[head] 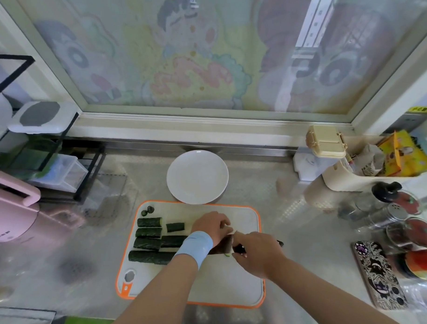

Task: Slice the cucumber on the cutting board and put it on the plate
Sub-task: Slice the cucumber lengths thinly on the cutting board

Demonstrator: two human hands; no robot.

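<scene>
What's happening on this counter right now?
A person is cutting cucumber on the orange-rimmed cutting board. The right hand grips a knife, its blade beside the left hand, whose fingers hide whatever it steadies. Several cucumber lengths lie on the board's left side, with two end bits near its far corner. The white plate behind the board holds nothing yet.

Dark green cucumber lengths (147, 233) lie in rows on the left half of my white, orange-rimmed cutting board (226, 285), two cut-off tips (147, 211) at its far left corner. The white plate (197, 177) sits against its far edge.
</scene>
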